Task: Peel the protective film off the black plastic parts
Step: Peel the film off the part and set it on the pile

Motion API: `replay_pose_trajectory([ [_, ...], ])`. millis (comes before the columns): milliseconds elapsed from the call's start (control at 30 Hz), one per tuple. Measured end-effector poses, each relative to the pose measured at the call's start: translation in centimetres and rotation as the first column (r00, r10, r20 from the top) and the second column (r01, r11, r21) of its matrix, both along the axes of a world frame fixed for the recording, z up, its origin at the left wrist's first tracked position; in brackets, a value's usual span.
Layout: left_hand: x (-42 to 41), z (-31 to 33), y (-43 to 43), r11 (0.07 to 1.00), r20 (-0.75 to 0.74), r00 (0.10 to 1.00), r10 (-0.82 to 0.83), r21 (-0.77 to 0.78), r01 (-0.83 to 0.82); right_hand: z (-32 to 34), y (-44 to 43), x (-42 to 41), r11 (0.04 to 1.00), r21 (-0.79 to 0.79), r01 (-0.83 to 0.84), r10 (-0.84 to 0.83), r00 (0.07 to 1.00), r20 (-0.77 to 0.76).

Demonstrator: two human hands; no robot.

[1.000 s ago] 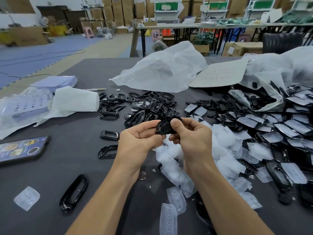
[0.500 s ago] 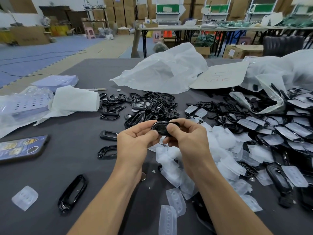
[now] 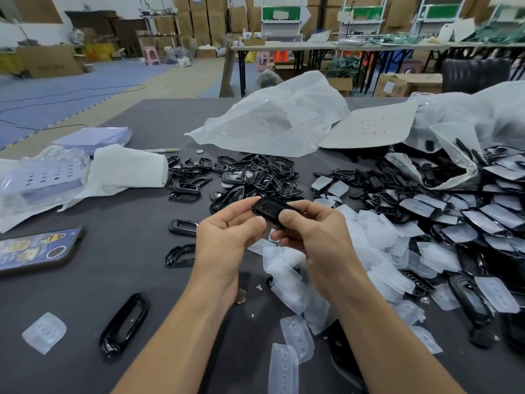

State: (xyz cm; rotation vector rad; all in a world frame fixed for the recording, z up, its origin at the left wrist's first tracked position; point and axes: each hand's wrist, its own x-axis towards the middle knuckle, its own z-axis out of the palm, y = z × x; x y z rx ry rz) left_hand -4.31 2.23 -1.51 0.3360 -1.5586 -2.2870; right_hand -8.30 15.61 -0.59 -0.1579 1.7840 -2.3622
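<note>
Both hands hold one glossy black plastic part [image 3: 268, 209] above the middle of the table. My left hand [image 3: 227, 237] pinches its left end between thumb and fingers. My right hand [image 3: 315, 231] grips its right end, thumb on top. A heap of black frames [image 3: 255, 174] lies just beyond the hands. To the right spread many black parts still covered with film [image 3: 466, 217]. Loose pieces of clear peeled film [image 3: 292, 277] pile up under and in front of my right hand.
On the dark grey table [image 3: 85, 280] lie a phone [image 3: 34, 250] at the left, a black oval part [image 3: 123, 322] near the front, a film scrap [image 3: 44, 331], a white cloth [image 3: 125, 169], plastic bags [image 3: 272, 120] at the back and a coin [image 3: 241, 296].
The hands have turned and shifted the black part slightly; it sits more to the right, tilted, with the right thumb now over its end. The view moved down a little.
</note>
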Motion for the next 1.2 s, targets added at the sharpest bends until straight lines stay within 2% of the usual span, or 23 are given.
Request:
replay_pose_trajectory([
  [100, -0.2, -0.1, -0.4, 0.998, 0.018, 1.000, -0.001, 0.057, 0.000, 0.1, -0.1, 0.0, 0.998, -0.013, -0.060, 0.061, 0.998, 0.030],
  [300, -0.3, 0.1, -1.0, 0.997, 0.031, 0.999, -0.009, 0.074, 0.007, 0.0, -0.5, -0.2, 0.980, -0.169, -0.103, 0.141, 0.961, 0.236],
  [433, -0.4, 0.2, -1.2, 0.994, 0.048, 0.998, -0.042, 0.099, 0.037, 0.0, -0.3, -0.2, 0.964, -0.253, -0.080, 0.146, 0.957, 0.250],
  [700, -0.5, 0.5, -1.3, 0.959, 0.054, 0.988, -0.142, 0.254, 0.124, 0.4, -0.1, -0.3, 0.956, -0.287, -0.059, 0.126, 0.967, 0.222],
  [967, -0.2, 0.5, -1.0, 0.979, 0.041, 0.991, -0.129, 0.165, 0.121, 0.3, -0.2, -0.3, 0.954, -0.286, -0.084, 0.153, 0.961, 0.229],
  [1200, -0.3, 0.3, -0.7, 0.997, 0.046, 0.999, 0.013, 0.078, -0.017, 0.2, -0.5, -0.4, 0.966, -0.254, -0.054, 0.127, 0.952, 0.279],
])
